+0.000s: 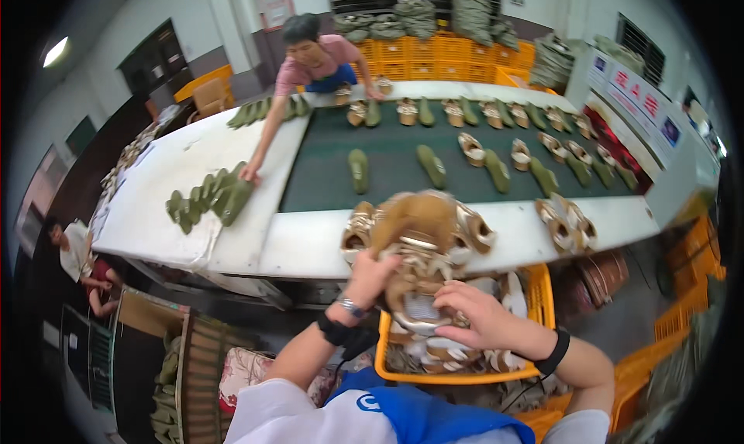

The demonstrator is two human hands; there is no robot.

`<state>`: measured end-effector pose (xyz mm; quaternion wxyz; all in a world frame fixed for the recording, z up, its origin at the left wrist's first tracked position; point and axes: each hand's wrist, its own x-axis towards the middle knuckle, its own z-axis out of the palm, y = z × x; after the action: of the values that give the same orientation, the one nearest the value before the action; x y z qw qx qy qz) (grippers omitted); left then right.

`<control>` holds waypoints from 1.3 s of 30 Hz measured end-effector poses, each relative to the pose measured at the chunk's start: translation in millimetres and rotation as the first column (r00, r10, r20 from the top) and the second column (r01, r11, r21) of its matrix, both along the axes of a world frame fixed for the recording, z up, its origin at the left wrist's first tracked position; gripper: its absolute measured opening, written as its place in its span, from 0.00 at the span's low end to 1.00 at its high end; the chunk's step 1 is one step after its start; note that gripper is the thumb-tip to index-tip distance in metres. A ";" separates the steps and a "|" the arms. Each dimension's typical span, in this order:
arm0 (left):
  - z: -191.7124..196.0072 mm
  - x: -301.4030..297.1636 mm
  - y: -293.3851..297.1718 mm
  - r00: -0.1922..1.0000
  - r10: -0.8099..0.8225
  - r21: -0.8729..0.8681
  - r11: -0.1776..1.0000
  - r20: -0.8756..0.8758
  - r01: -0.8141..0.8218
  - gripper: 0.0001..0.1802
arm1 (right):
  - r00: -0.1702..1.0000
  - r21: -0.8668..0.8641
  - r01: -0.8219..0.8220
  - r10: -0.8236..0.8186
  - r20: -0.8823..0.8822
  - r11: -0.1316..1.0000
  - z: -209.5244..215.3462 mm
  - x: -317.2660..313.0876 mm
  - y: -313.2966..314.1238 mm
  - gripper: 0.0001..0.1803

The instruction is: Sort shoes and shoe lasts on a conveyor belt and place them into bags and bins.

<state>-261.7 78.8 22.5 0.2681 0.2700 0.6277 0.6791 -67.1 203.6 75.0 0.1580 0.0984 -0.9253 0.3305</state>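
A tan and gold shoe (419, 219), partly smeared by motion, is held up in front of me over an orange-yellow crate (463, 379). My left hand (370, 277) is closed around its side. At its near end, by the pale opening, my right hand (477, 312) grips the edge with bent fingers. More such shoes (357, 228) stand at the table's near edge behind it, partly hidden. Below my hands, the crate is full of shoes with white and tan parts (446, 355).
Rows of shoes and green foot-shaped forms (431, 165) lie on a dark green belt (318, 157) between white table strips (310, 246). Across the table, a co-worker (318, 64) reaches to a cluster of green forms (209, 196). More orange-yellow crates (686, 246) stand at right.
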 end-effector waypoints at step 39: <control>-126.2 -466.1 30.4 0.471 -0.458 -0.319 0.882 -0.754 0.348 0.21 | 0.392 0.308 0.806 -0.846 0.361 0.505 -175.8 -246.0 89.1 0.16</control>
<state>-727.8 109.1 -103.7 0.1187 0.6730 0.6371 0.3565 -313.0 292.7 -100.8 0.0682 -0.4498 -0.8716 0.1828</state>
